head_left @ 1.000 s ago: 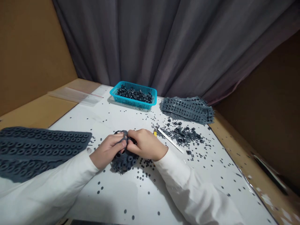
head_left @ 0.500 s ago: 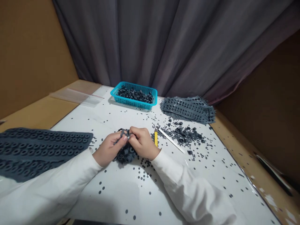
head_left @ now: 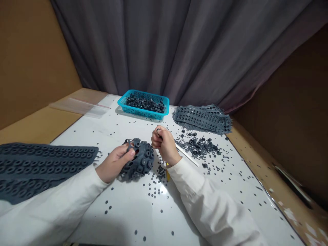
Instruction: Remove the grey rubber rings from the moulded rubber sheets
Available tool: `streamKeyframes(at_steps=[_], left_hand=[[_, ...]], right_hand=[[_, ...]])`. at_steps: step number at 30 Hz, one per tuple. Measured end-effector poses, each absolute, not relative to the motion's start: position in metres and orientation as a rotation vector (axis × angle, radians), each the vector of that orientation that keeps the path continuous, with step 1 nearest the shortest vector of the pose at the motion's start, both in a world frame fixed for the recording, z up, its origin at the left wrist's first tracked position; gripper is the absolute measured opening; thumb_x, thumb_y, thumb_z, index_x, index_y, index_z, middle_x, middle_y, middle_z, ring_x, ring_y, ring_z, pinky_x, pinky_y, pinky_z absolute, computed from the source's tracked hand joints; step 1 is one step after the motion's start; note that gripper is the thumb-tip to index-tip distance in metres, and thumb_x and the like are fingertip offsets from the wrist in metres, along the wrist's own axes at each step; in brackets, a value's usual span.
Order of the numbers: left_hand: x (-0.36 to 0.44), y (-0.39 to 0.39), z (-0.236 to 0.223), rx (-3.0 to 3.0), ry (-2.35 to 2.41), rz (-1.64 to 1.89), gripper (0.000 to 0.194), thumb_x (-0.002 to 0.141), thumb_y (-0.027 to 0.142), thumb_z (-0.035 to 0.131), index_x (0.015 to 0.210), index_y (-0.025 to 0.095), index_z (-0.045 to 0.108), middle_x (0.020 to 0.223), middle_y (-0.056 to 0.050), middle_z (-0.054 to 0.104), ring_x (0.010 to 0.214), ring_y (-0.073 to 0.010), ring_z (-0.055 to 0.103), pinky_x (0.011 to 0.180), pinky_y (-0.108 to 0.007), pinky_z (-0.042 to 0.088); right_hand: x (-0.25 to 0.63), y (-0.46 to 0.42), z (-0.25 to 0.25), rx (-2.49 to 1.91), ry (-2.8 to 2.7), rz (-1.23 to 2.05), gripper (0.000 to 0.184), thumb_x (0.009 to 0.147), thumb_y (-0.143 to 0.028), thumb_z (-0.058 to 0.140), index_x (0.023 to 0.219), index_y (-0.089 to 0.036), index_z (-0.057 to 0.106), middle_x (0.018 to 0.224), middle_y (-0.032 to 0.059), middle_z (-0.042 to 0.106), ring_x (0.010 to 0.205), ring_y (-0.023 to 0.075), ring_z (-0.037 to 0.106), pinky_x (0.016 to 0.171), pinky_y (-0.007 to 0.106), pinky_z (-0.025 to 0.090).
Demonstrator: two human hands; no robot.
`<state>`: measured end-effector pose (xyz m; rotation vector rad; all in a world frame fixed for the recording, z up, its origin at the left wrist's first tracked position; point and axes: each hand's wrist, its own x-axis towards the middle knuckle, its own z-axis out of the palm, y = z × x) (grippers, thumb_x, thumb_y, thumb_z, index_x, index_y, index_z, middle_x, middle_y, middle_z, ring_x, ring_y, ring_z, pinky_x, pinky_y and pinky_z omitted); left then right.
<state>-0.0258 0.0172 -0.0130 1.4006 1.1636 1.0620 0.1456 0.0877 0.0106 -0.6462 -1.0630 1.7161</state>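
Note:
My left hand (head_left: 114,163) grips a bunched dark grey rubber sheet (head_left: 139,160) studded with small rings, held just above the white table (head_left: 128,212). My right hand (head_left: 164,143) is raised a little to the right of the sheet, with a small dark ring (head_left: 158,130) pinched in its fingertips. Tiny grey bits lie scattered on the table under both hands.
A blue basket (head_left: 143,111) of rings stands at the back. Emptied holed sheets (head_left: 202,118) are stacked at back right, with a heap of loose rings (head_left: 200,145) and a white strip (head_left: 188,157) before them. Full ring sheets (head_left: 38,165) lie at left. A clear bag (head_left: 79,106) lies back left.
My right hand has pulled away from the sheet, up and to the right, with a ring in its fingers. My left hand has turned the bunched sheet so that its ring side faces up.

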Motion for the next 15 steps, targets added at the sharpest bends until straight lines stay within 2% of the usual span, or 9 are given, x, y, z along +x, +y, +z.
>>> streamKeyframes(at_steps=[8,15], left_hand=[[-0.023,0.02,-0.014,1.138,1.142,1.117,0.033,0.076,0.046,0.057,0.063,0.016,0.051,0.059,0.003,0.048,0.057,-0.0117,0.043,0.057,-0.023,0.037],[-0.019,0.022,-0.005,1.048,1.148,1.049,0.023,0.073,0.039,0.061,0.077,0.018,0.053,0.072,0.002,0.056,0.07,-0.0149,0.053,0.066,-0.024,0.041]], right_hand=[[0.152,0.087,0.018,-0.556,-1.309,1.966,0.018,0.077,-0.034,0.042,0.068,-0.019,0.038,0.049,-0.0094,0.025,0.04,0.0041,0.014,0.041,0.017,0.012],[0.152,0.084,0.018,-0.51,-1.365,2.001,0.019,0.079,-0.034,0.043,0.068,-0.018,0.04,0.05,-0.0088,0.025,0.041,0.0043,0.015,0.042,0.018,0.01]])
